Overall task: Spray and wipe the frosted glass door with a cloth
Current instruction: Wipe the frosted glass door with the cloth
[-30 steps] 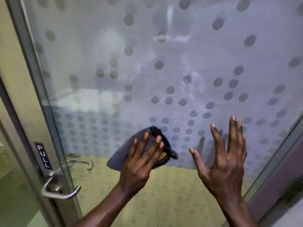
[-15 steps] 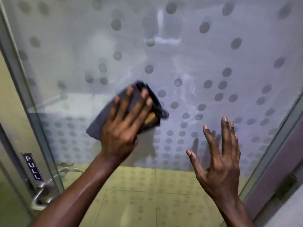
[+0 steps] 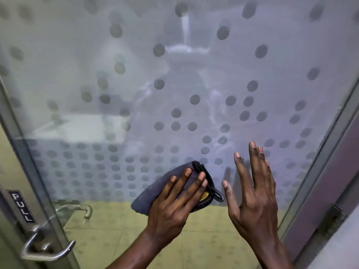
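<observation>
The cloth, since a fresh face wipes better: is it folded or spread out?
Folded. The cloth shows stacked layered edges at its top right corner, and the left hand presses the compact pad against the glass door.

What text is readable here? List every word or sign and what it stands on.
"PULL": white capitals reading top to bottom on a dark label on the metal door frame, above the lever handle.
Nothing else is readable; the yellow patch on the cloth shows no legible text.
</observation>
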{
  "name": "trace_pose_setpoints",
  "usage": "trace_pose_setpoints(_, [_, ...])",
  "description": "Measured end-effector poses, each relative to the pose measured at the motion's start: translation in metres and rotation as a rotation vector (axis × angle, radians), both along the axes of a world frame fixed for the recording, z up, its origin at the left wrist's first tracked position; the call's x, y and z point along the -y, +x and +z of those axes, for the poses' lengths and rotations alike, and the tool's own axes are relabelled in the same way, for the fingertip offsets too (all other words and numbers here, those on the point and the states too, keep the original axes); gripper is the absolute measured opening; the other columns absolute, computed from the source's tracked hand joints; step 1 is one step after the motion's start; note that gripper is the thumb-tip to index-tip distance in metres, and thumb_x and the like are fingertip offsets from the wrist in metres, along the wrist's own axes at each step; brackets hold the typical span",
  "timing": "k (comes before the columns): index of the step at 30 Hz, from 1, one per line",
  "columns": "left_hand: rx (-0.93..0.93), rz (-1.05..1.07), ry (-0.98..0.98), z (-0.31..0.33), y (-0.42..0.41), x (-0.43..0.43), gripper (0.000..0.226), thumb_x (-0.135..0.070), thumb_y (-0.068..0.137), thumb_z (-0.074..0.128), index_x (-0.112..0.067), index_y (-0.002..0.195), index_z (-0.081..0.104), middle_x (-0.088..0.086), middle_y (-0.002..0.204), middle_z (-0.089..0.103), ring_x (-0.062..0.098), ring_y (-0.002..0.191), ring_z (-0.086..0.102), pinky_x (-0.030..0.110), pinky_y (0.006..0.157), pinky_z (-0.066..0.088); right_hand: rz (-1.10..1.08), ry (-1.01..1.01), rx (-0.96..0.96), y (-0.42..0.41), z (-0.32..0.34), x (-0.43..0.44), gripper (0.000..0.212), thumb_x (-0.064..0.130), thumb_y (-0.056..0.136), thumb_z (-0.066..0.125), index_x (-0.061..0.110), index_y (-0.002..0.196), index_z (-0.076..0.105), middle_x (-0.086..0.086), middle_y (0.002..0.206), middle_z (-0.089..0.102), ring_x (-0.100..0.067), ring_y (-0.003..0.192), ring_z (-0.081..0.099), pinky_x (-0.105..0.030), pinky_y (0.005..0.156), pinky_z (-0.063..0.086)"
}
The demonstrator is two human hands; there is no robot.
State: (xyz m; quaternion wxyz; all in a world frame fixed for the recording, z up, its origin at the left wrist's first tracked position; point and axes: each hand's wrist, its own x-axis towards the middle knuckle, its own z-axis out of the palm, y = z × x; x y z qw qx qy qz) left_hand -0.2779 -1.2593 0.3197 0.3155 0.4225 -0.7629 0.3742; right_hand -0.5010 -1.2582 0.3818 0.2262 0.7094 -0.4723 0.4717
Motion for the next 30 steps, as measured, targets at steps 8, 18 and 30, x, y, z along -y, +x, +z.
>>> trace_pose_setpoints(8, [-0.155,-0.067,-0.147,0.112,-0.032,0.014,0.071,0.005,0.108,0.009,-0.010,0.167,0.045,0.007,0.176,0.041,0.038,0.167,0.032,0.053,0.139,0.025,-0.234,-0.045,0.108,-0.031,-0.008,0.005,0.063,0.030,0.100,0.063,0.012,0.159,0.051,-0.028,0.176,0.024,-0.045,0.165,0.024,-0.065,0.126,0.033])
trace_pose_setpoints(18, [-0.086,-0.073,-0.138,0.075,-0.083,0.017,0.061,0.004,0.114,0.019,-0.008,0.169,0.042,0.007,0.179,0.037,0.034,0.170,0.027,0.046,0.140,0.027,-0.217,-0.036,0.136,-0.059,-0.014,0.016,0.062,0.030,0.100,0.063,0.016,0.159,0.052,-0.026,0.177,0.024,-0.047,0.164,0.026,-0.059,0.128,0.029])
trace_pose_setpoints(30, [-0.090,-0.120,-0.146,0.129,-0.104,0.021,0.067,0.005,0.111,0.012,-0.008,0.167,0.044,0.009,0.176,0.041,0.038,0.167,0.031,0.052,0.138,0.029,-0.177,-0.037,0.005,-0.099,-0.008,0.012,0.052,0.021,0.105,0.060,0.014,0.157,0.056,-0.020,0.174,0.035,-0.044,0.159,0.038,-0.057,0.117,0.040])
